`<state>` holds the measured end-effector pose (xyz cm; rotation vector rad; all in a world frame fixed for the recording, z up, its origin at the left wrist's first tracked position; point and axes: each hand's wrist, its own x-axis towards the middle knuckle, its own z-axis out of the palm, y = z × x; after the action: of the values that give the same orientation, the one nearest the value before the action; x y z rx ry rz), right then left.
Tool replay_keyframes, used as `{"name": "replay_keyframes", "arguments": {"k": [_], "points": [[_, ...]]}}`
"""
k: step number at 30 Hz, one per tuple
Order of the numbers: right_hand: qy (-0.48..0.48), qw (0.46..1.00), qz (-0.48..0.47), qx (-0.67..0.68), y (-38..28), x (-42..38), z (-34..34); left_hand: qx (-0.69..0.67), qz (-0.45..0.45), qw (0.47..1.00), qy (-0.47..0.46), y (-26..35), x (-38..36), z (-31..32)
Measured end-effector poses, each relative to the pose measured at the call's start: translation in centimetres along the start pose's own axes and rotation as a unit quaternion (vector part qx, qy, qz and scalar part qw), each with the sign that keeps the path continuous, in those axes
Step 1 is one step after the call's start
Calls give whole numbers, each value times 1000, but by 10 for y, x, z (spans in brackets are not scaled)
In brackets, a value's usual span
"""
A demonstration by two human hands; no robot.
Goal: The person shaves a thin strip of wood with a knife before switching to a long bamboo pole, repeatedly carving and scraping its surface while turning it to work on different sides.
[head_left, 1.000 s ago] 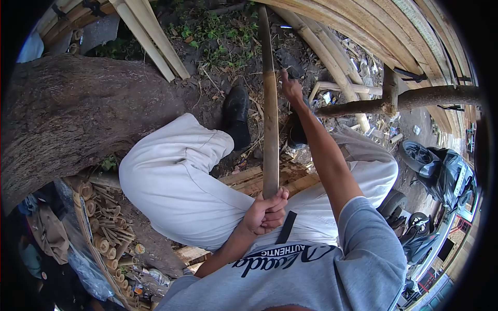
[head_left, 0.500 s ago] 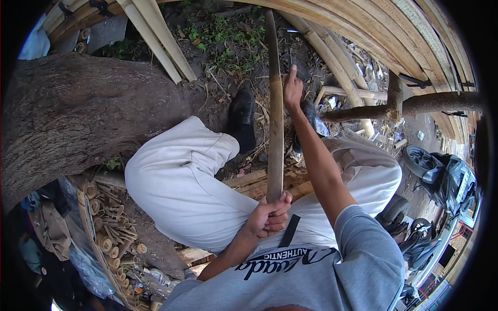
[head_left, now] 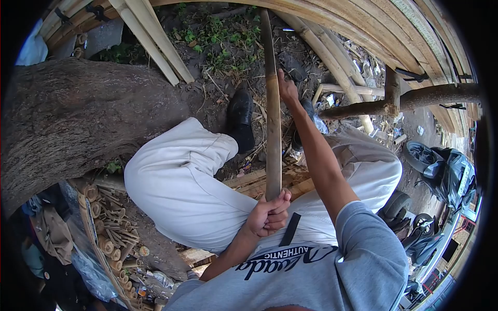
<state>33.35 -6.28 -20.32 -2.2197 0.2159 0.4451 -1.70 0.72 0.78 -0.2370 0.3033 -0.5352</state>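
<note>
Overall, the largest item noted was a tree trunk [head_left: 88, 119] filling the left of the view, followed by a bank of bamboo slats [head_left: 363, 26] curving across the upper right. Next in size were the seated person's white trousers [head_left: 181, 176], knees spread. Between the knees, the bamboo strip [head_left: 274, 135] ran from the lap out past the 2 black shoes [head_left: 240, 114], its far portion darker; its position was practically unaltered from the previous view. The right hand [head_left: 288, 87], however, had shifted: having stood clear of the strip's right side, it had come in just beside that edge, near the colour change. Contact could not be confirmed, nor could it be determined whether its partly curled fingers held anything. The left hand [head_left: 268, 215] was wrapped tightly around the strip's near end, its hold unchanged. As assessed, the shift placed the right hand alongside the strip's far half, while 1 fist appeared to steady it.
</note>
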Motion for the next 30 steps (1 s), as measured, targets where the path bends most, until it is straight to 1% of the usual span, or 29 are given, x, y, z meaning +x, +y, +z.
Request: {"name": "replay_keyframes", "arguments": {"k": [1,2,3,5,7,9,10,11,13,14,15,17,18,19,21,23,25,26,28,29,30], "points": [[66,993,30,-88,-15,-8,-13,-5,5,1000,0,0,0,0],[58,998,10,17,-22,-25,-26,-6,11,1000,-1,0,0,1],[54,998,8,15,-22,-40,-32,6,7,1000,3,0,0,2],[19,995,-82,53,-14,-71,-50,17,-3,1000,4,-1,3,3],[2,984,-175,16,-26,-130,-77,-5,8,1000,11,-2,3,3],[-64,968,-244,7,-26,-185,-102,2,1,1000,13,-3,3,3],[-121,949,-290,-14,-28,-211,-115,2,2,1000,20,-4,3,4],[-178,924,-337,-35,-30,-232,-126,4,5,1000,25,-3,4,4],[-227,867,-425,-128,-30,-262,-141,7,5,999,31,-4,4,2],[-250,859,-429,-130,-23,-270,-144,8,2,999,37,-5,4,1],[-249,860,-426,-128,-20,-275,-145,8,-1,999,40,-7,3,0],[-260,866,-405,-138,-16,-284,-145,49,1,998,48,-10,0,-1],[-273,855,-413,-158,-14,-282,-148,73,-1,995,71,-12,-1,0],[-270,856,-412,-155,-13,-280,-148,76,-3,994,73,-12,-1,1],[-253,807,-474,-244,-9,-271,-147,152,3,981,119,-14,-2,2],[-197,863,-427,-183,14,-245,-130,158,0,980,122,-15,-2,-2],[-73,901,-392,-169,28,-197,-115,163,-1,980,118,-18,1,-2],[-70,901,-393,-169,26,-198,-119,151,4,983,104,-20,2,-2],[-86,932,-313,-164,10,-203,-118,153,10,984,93,-10,3,1],[-146,931,-289,-167,11,-219,-120,148,15,985,87,-8,5,2],[-203,915,-315,-149,0,-244,-127,136,20,987,83,-10,3,1]]}}
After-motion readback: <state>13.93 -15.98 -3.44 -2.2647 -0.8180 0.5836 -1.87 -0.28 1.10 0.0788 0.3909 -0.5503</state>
